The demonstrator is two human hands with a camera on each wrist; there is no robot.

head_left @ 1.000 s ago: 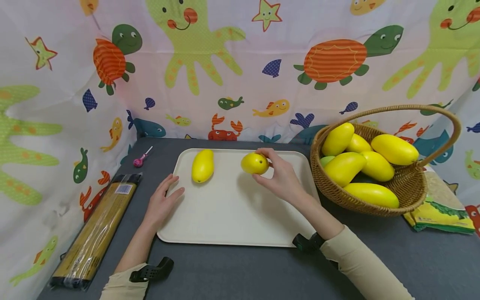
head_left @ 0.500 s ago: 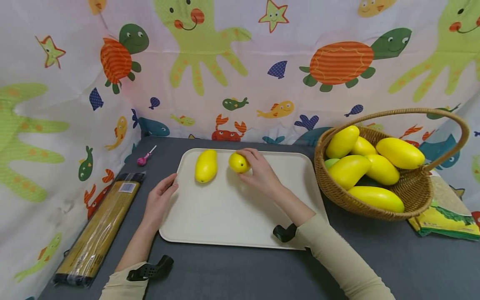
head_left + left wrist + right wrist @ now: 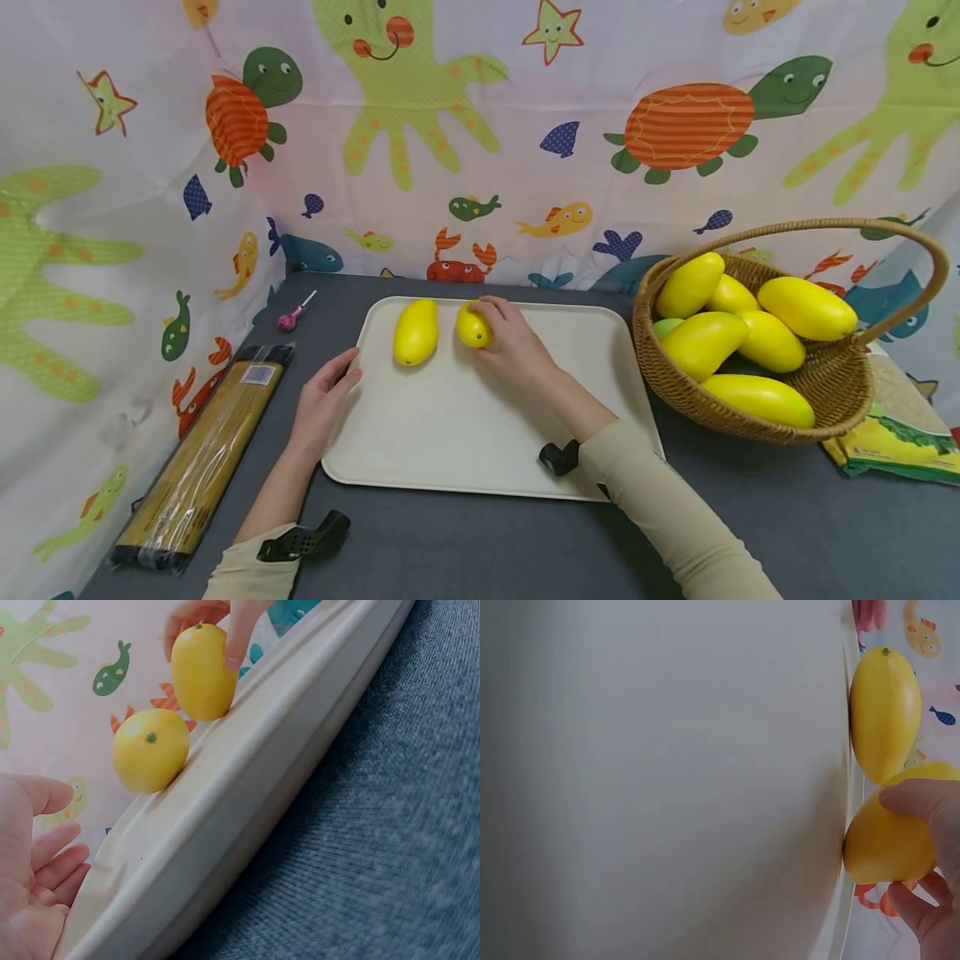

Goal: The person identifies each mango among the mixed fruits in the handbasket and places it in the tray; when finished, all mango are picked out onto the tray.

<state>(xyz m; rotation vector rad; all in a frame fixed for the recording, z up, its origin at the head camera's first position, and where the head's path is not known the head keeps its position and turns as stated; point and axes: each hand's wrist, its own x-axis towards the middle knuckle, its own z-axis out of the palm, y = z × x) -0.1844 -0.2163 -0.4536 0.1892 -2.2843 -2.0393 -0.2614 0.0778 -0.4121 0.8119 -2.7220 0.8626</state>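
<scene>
In the head view, my right hand [image 3: 517,346] grips a yellow mango [image 3: 472,327] by its sides, low over the back of a cream tray [image 3: 435,433]. The right wrist view shows thumb and fingers around this mango [image 3: 892,840], which seems to touch the tray. A second mango [image 3: 416,333] lies on the tray just left of it, untouched. My left hand [image 3: 322,408] rests at the tray's left edge with relaxed fingers, holding nothing. Part of its palm [image 3: 30,900] appears beside the tray rim in the left wrist view.
A wicker basket [image 3: 648,379] with a tall handle holds several mangoes at right. Behind it lies a yellow-green packet [image 3: 892,437]. A long gold packet [image 3: 202,467] and a lollipop [image 3: 287,322] lie left of the tray. A printed curtain [image 3: 465,150] hangs behind.
My right hand has carried its mango leftward and down toward the other mango on the tray. The left hand stays by the tray edge. The head view has shifted slightly.
</scene>
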